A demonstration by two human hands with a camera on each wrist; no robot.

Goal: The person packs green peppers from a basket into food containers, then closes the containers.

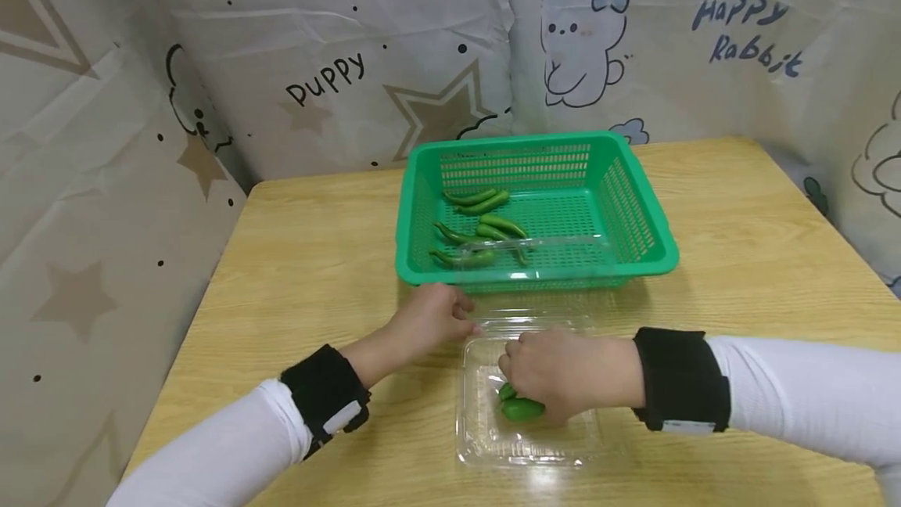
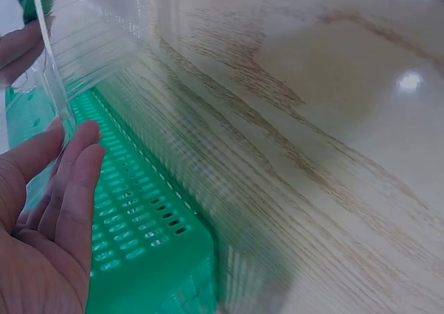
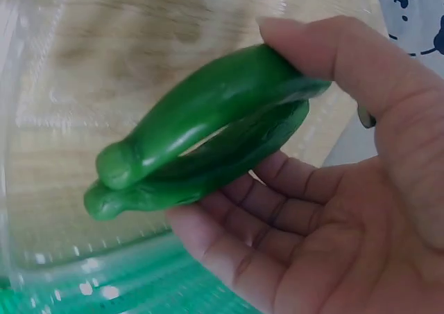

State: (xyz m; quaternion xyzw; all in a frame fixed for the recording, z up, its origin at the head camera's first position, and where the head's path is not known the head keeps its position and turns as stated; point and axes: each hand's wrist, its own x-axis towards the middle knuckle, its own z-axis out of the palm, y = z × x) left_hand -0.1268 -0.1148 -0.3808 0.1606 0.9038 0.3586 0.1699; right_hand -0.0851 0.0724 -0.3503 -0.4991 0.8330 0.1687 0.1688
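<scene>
Two green chili peppers lie side by side in my right hand, held between the thumb and the fingers. In the head view their blunt ends show below that hand, over the base of a clear plastic clamshell box. My left hand is at the box's far left corner, by the hinge. Seen from the left wrist, its thumb and fingers pinch the clear plastic edge. The box's lid stands raised at the back, overlapping the basket's front.
Behind the box stands a green plastic basket with several green peppers in its left half. Both rest on a wood-grain table. Printed cloth hangs behind and at the sides.
</scene>
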